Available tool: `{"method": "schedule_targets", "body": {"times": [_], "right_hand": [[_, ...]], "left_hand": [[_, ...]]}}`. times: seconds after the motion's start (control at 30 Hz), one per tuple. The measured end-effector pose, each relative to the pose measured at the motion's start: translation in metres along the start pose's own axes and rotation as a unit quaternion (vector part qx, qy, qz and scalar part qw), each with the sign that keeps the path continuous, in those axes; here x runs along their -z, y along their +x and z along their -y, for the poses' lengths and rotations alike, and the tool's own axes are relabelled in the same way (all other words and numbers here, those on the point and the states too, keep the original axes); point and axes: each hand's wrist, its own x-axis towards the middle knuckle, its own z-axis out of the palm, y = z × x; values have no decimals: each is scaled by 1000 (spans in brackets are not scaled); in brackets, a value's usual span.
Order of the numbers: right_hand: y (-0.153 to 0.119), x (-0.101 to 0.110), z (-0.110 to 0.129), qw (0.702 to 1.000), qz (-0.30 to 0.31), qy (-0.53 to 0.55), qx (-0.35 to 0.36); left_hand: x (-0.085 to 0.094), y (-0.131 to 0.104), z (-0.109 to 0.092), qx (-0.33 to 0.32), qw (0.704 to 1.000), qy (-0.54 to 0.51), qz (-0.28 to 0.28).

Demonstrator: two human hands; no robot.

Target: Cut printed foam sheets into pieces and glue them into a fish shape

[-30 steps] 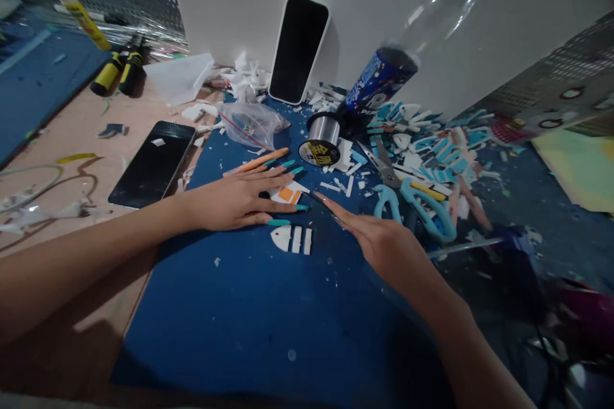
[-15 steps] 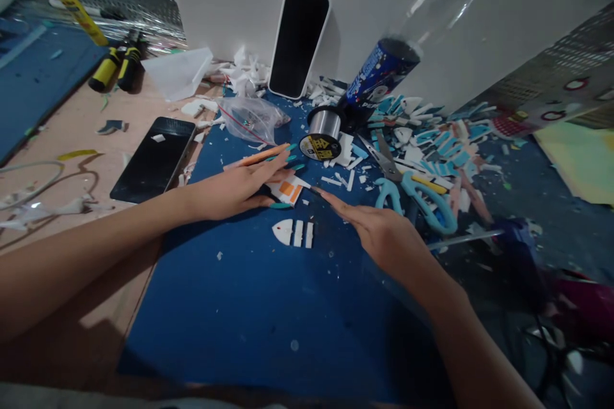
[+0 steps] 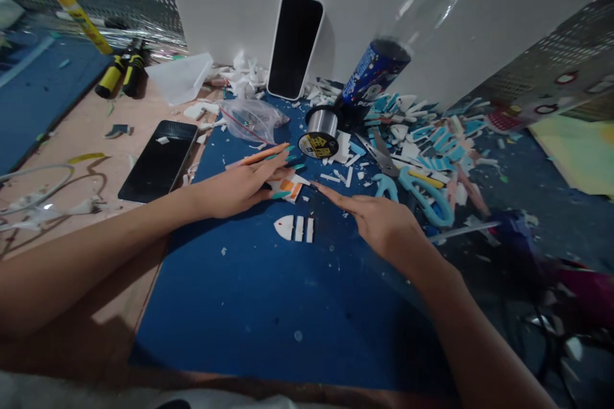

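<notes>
My left hand (image 3: 240,190) reaches across the mat, its teal-nailed fingers holding down a flat white piece with orange patches (image 3: 291,188). A slim orange stick (image 3: 263,155) lies along the far side of that hand; whether the fingers grip it is unclear. From the right, my right hand (image 3: 378,220) has its fingers pressed together, with a small dark tip showing at the fingertips beside the piece's right edge. What it holds is too small to name. Just nearer to me lie a pointed white piece (image 3: 284,228) and two narrow white strips (image 3: 303,229) in a row.
Behind my hands stand a wire spool (image 3: 320,131), a blue-labelled cut bottle (image 3: 377,73) and a leaning phone (image 3: 296,45). Light-blue scissors (image 3: 426,195) lie right among white and blue scraps. Another phone (image 3: 158,161) and yellow-black pliers (image 3: 122,70) are left, on the blue mat's (image 3: 268,313) far side.
The view has shifted slightly. My left fingers have changed position a little on the orange-and-white piece, and my right hand stays at its right edge.
</notes>
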Motion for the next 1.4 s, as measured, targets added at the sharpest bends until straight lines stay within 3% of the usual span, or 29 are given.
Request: {"method": "schedule_targets", "body": {"times": [0.27, 0.4, 0.57, 0.77, 0.97, 1.4], "right_hand": [[-16, 4, -9, 997, -61, 26, 25], [-18, 7, -13, 995, -39, 95, 2], [-18, 13, -11, 990, -37, 139, 6], [-14, 8, -7, 984, -7, 157, 87], [-10, 1, -6, 989, -6, 107, 98], [-11, -1, -5, 990, -23, 85, 113]], "left_hand": [[-2, -1, -1, 1, 1000, 24, -14], [-2, 0, -5, 10, 998, 47, -28], [-2, 0, -7, -32, 994, 59, -86], [-5, -2, 6, -27, 998, 23, -51], [-1, -1, 7, -7, 1000, -7, -24], [-2, -1, 9, -15, 999, -17, -32]]}}
